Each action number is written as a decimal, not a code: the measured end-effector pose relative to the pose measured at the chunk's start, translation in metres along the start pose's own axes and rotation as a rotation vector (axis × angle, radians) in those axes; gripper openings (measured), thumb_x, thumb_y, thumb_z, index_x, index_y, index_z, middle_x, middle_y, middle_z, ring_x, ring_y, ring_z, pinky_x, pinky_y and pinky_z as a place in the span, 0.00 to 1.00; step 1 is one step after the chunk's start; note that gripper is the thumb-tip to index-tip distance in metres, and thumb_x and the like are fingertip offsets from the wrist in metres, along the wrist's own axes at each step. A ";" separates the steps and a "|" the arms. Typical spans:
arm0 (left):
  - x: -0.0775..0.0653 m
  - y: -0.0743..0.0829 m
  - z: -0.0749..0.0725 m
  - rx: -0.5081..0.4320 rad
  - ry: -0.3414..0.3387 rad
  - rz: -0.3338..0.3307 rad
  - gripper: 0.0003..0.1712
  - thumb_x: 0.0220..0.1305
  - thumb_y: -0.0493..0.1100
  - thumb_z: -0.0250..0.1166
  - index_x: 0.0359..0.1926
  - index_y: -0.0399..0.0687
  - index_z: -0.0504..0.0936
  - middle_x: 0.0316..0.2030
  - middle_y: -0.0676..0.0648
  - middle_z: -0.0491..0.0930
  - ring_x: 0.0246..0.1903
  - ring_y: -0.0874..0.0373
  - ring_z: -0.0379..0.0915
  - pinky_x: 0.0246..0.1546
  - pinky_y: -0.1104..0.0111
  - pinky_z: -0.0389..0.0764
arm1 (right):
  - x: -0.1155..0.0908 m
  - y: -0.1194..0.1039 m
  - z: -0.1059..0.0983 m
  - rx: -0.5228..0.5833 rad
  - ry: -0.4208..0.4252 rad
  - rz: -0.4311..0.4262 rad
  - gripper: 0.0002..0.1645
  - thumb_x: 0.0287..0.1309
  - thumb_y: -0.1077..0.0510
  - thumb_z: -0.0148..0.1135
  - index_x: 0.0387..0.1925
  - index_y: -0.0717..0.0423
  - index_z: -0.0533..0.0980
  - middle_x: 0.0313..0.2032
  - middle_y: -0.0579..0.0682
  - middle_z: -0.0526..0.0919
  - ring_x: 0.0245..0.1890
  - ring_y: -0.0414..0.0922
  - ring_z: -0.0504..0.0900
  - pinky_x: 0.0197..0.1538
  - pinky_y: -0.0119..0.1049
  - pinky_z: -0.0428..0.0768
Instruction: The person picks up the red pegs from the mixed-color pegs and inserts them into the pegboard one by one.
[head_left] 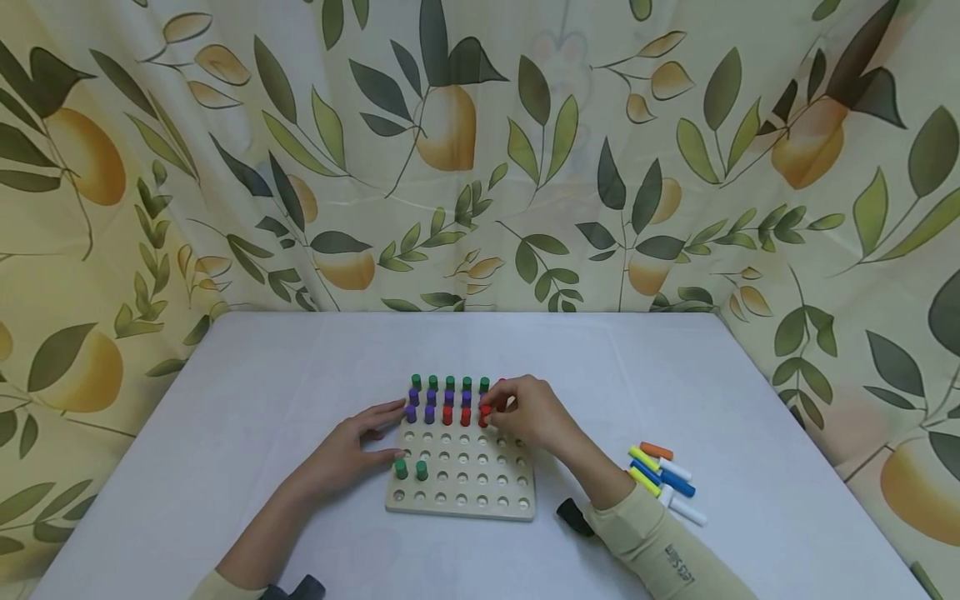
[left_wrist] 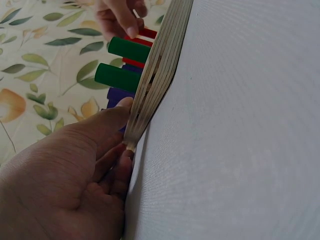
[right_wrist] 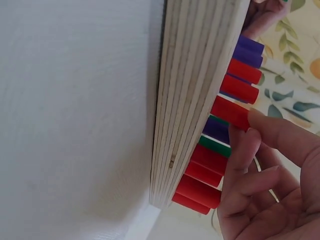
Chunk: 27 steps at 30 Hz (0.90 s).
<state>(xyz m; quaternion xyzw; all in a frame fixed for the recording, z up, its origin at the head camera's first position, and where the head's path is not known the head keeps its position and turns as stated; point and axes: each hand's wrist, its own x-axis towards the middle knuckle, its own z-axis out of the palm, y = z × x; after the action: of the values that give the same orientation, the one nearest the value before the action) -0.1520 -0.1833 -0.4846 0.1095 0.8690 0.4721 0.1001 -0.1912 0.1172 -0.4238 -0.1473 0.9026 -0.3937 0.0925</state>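
A pale wooden pegboard (head_left: 461,490) with rows of round holes lies on the table. My right hand (head_left: 536,412) pinches the top of a red peg (right_wrist: 229,111) between thumb and forefinger; the peg's lower end is at the board. Beside it in that row stand two more red pegs (head_left: 447,415) and two purple pegs (head_left: 430,414). Purple and green pegs (head_left: 450,382) fill the rows behind, with red ones at their right end, partly hidden by my hand. Along the board's left edge rests my left hand (head_left: 341,454), its thumb near two green pegs (left_wrist: 117,76) at the front left.
To the right of the board, loose pegs lie in a pile: an orange peg (head_left: 656,450), yellow ones, blue ones (head_left: 678,483) and white ones (head_left: 687,511). The white-covered table (head_left: 300,358) ends at a leaf-and-fruit patterned curtain (head_left: 480,208).
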 end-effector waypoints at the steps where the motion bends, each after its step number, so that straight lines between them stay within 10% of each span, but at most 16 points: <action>1: 0.000 0.000 0.000 0.001 0.001 -0.002 0.42 0.58 0.46 0.79 0.72 0.52 0.75 0.75 0.55 0.64 0.75 0.49 0.56 0.70 0.56 0.71 | 0.000 0.000 0.000 0.003 -0.001 -0.001 0.11 0.58 0.70 0.71 0.38 0.51 0.88 0.30 0.46 0.79 0.28 0.46 0.76 0.26 0.36 0.77; 27: 0.000 -0.001 0.002 0.010 0.005 -0.008 0.41 0.58 0.46 0.79 0.72 0.53 0.75 0.76 0.56 0.64 0.75 0.50 0.56 0.69 0.56 0.71 | 0.002 -0.001 0.001 -0.038 -0.017 0.010 0.09 0.58 0.67 0.73 0.37 0.51 0.88 0.30 0.46 0.80 0.30 0.46 0.76 0.28 0.35 0.78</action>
<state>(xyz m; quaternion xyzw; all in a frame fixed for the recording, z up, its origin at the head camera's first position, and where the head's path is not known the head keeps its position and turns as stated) -0.1519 -0.1822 -0.4860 0.1055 0.8720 0.4676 0.0990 -0.1931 0.1152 -0.4240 -0.1477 0.9099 -0.3747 0.0995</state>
